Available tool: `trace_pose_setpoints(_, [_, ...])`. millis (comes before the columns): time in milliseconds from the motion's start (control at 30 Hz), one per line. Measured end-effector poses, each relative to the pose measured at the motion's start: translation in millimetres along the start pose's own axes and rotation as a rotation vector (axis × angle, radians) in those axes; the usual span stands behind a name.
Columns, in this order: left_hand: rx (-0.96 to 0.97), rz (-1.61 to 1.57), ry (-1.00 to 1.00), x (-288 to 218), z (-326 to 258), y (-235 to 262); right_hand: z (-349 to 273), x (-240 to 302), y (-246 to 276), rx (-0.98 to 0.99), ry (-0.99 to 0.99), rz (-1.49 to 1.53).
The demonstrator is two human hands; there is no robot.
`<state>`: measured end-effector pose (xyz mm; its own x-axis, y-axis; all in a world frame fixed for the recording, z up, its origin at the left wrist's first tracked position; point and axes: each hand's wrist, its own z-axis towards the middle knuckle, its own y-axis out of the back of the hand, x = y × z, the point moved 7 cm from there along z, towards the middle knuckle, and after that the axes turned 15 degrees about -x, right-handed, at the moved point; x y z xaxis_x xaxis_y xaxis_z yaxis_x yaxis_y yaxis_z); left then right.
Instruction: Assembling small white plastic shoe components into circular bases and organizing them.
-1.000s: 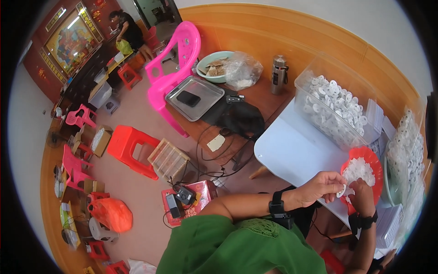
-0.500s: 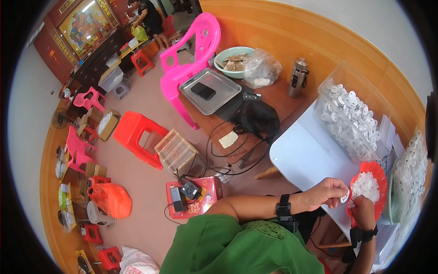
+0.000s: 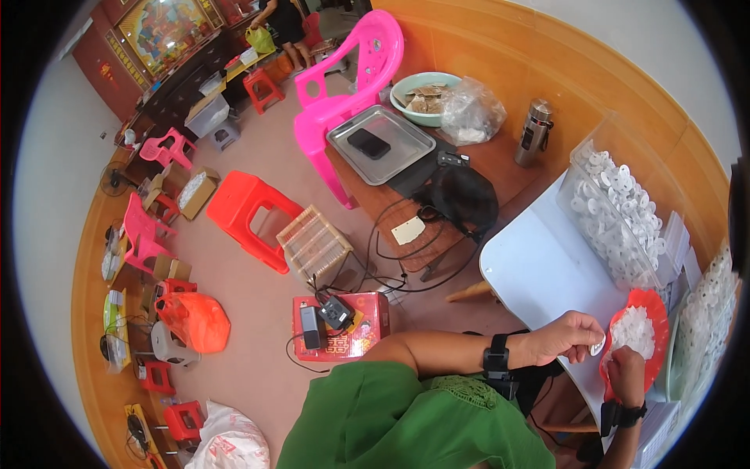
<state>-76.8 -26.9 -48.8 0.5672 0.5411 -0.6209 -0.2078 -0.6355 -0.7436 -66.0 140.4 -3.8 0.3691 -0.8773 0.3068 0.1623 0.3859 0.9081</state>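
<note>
My left hand [image 3: 569, 338] is above the near end of a pale blue-white table [image 3: 531, 270]. Its thumb and fingers pinch a small white round disc [image 3: 598, 345], partly hidden by the fingertips. Close beside it, my right hand [image 3: 627, 377] reaches over the near rim of a red scalloped plate [image 3: 656, 358]. Its fingers are closed, and whatever they hold is hidden. Small translucent white pieces [image 3: 633, 331] are heaped in the plate. Behind the plate, a clear plastic bin [image 3: 578, 184] is filled with white round discs [image 3: 617, 207].
A clear bag of white parts [image 3: 707, 313] stands right of the plate. Left of the table are a brown table [image 3: 508, 176] with a steel tray [image 3: 406, 150], a black bag [image 3: 461, 199] and cables, and a steel flask [image 3: 534, 131]. A person [image 3: 285, 27] stands far back.
The whole view has shifted, so the furniture appears further right. Both hands stay close together at the plate, the left still pinching the disc.
</note>
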Motion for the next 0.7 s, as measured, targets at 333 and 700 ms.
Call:
trace_pose_setpoints(333, [-0.007,0.011,0.000,-0.2,-3.0,2.1,0.9,0.9,2.5,-0.002,0.004,-0.011])
trace_pose_setpoints(700, [0.022,-0.025,0.089,17.5,8.1,-4.6,-22.5,-31.4,17.2,-0.029,-0.096,-0.222])
